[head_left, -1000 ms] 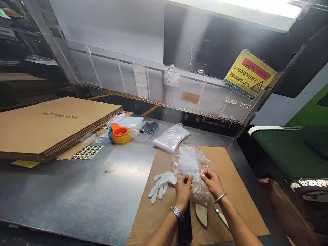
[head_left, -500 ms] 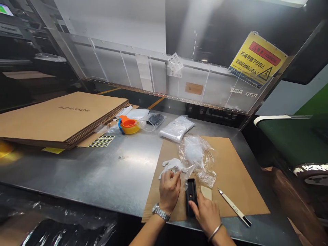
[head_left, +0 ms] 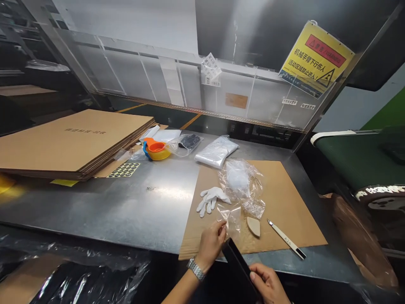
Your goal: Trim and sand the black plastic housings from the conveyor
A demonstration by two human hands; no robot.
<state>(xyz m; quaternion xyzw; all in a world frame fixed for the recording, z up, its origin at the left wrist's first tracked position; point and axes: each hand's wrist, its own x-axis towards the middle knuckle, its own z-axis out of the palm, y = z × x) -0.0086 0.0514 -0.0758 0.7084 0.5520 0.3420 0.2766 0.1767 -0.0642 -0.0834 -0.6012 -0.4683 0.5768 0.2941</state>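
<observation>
My left hand (head_left: 212,240) pinches the lower left edge of a small clear plastic bag (head_left: 233,217), which stands out over the cardboard sheet (head_left: 284,198). In my right hand (head_left: 267,280) is a long black tray-like part (head_left: 238,267), held tilted at the table's front edge, its upper end close to my left fingers. Its lower end runs out of sight near the bottom of the picture. A white glove (head_left: 212,200) lies just beyond the bag. To the right of the bag rests a beige wedge-shaped piece (head_left: 253,227), and farther right a white-handled knife (head_left: 286,239).
Crumpled clear plastic (head_left: 242,181) and a wrapped packet (head_left: 216,152) lie farther back. A tape dispenser (head_left: 157,150) and a sticker sheet (head_left: 124,169) are left of them, beside stacked cardboard (head_left: 72,139). A green conveyor (head_left: 351,160) stands at the right.
My right hand has lifted the black part off the cardboard and drawn it toward me, tilting it. My left hand has moved slightly nearer, still with the bag. The view has shifted a little.
</observation>
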